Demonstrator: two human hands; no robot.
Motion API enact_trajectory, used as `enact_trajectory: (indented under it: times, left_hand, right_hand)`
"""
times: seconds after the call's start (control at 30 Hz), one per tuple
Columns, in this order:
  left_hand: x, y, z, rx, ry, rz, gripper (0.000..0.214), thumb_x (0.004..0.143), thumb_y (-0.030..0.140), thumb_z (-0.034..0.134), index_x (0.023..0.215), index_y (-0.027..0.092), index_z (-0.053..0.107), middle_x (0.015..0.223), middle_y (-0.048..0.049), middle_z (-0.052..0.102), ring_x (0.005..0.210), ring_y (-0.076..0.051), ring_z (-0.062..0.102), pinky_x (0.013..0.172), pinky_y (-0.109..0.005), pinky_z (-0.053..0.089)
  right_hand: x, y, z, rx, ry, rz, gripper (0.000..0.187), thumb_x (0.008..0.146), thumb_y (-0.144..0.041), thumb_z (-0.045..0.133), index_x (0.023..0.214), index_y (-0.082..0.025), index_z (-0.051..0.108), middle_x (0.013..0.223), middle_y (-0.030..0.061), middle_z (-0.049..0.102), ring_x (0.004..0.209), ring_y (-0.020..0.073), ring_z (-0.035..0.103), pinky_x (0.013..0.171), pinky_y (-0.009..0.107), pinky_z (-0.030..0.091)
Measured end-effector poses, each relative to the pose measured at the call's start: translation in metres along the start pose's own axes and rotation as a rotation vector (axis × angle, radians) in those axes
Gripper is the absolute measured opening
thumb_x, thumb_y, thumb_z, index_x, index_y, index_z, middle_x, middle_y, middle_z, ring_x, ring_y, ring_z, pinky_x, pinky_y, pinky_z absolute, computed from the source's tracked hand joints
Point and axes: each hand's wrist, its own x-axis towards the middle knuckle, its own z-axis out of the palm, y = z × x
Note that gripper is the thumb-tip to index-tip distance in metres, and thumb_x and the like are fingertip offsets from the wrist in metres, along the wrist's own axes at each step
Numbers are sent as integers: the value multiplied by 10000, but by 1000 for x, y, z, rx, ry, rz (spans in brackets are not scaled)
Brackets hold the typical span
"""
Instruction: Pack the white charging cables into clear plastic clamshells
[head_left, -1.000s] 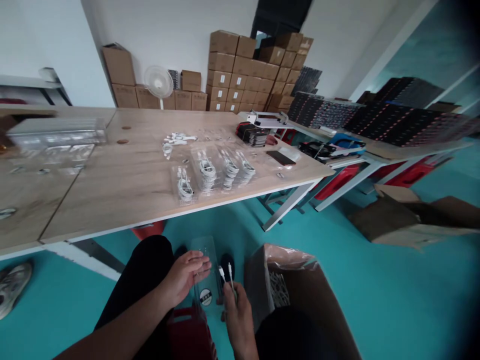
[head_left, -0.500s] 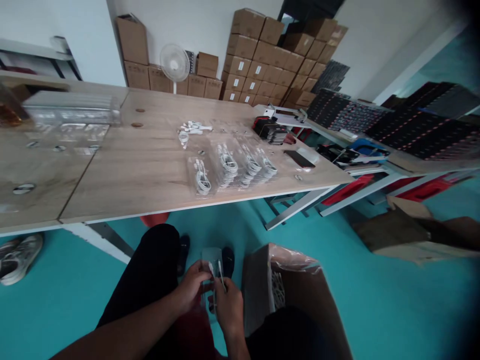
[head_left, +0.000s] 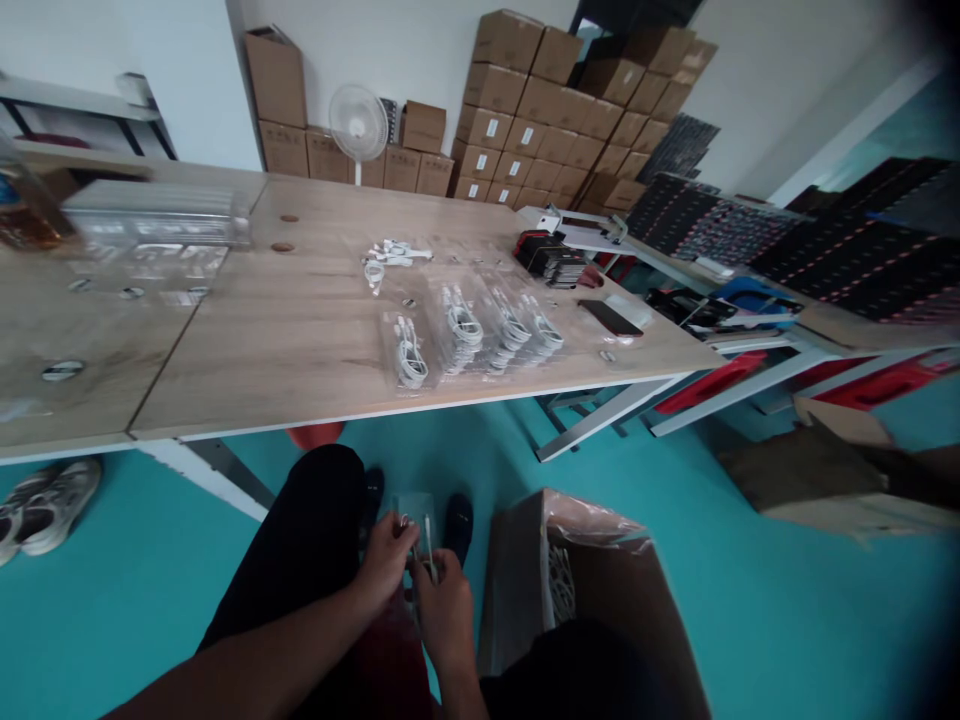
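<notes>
Low between my knees, my left hand (head_left: 388, 558) and my right hand (head_left: 445, 608) are close together, both with fingers closed on a white cable (head_left: 429, 532). Its plug ends stick up between them; the rest is mostly hidden by my fingers. A clear plastic tray (head_left: 414, 502) lies beneath the hands, partly covered by them. To the right of my right hand stands an open cardboard box (head_left: 517, 560) lined with plastic film, with loose white cables (head_left: 561, 582) inside. On the table, a clear tray holding a coiled white cable (head_left: 410, 360) sits beside stacked trays of coiled cables (head_left: 463, 328).
The wooden table (head_left: 300, 340) spans the front, its edge beyond my knees. On it are loose white cables (head_left: 394, 254), a black stack (head_left: 551, 262), a dark flat piece (head_left: 609, 318) and clear trays (head_left: 154, 215). A fan (head_left: 358, 122) and cardboard boxes (head_left: 517, 100) stand behind.
Both hands have shifted slightly down and left with the cable. My left fingers now cover one plug end that showed before. The view has turned a little to the left.
</notes>
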Motion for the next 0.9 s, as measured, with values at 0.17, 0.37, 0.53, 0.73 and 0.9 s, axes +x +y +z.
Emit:
enact_trajectory:
  times: [0.17,0.37,0.53,0.73,0.9]
  left_hand:
    - [5,-3,-2,56,97,-22,248,650,335,695,592,187,505,563,25,511,529,-119,500,497,-221,380]
    - [3,10,-5,-12,42,-128,206,656,313,677,646,188,513,608,24,528,566,-121,523,524,-231,430]
    - [-2,22,-6,-107,-42,-109,279,633,369,723,682,188,516,650,32,531,592,-117,539,580,-258,474]
    - [-2,18,-7,-218,-70,-132,424,575,379,792,891,191,580,732,22,593,619,-129,580,646,-296,491]
    - [-2,17,-9,-235,-117,-154,403,582,391,793,878,169,632,794,-8,618,725,-158,598,706,-306,489]
  right_hand:
    - [-5,-7,6,-180,-42,-53,140,829,-318,505,880,-227,598,756,53,719,618,200,665,516,267,386]
    - [-11,-10,7,-385,-12,-154,231,903,-346,426,926,-234,627,755,52,709,626,203,659,535,279,374]
    - [-4,-6,-3,-219,106,-247,322,891,-384,430,809,-218,693,885,85,674,821,206,639,749,300,465]
    - [3,-3,-8,22,45,-158,352,869,-423,438,841,-210,716,847,80,694,795,207,629,760,307,478]
    - [1,-2,-7,20,60,-160,313,849,-414,483,841,-203,713,855,77,696,797,206,630,750,298,469]
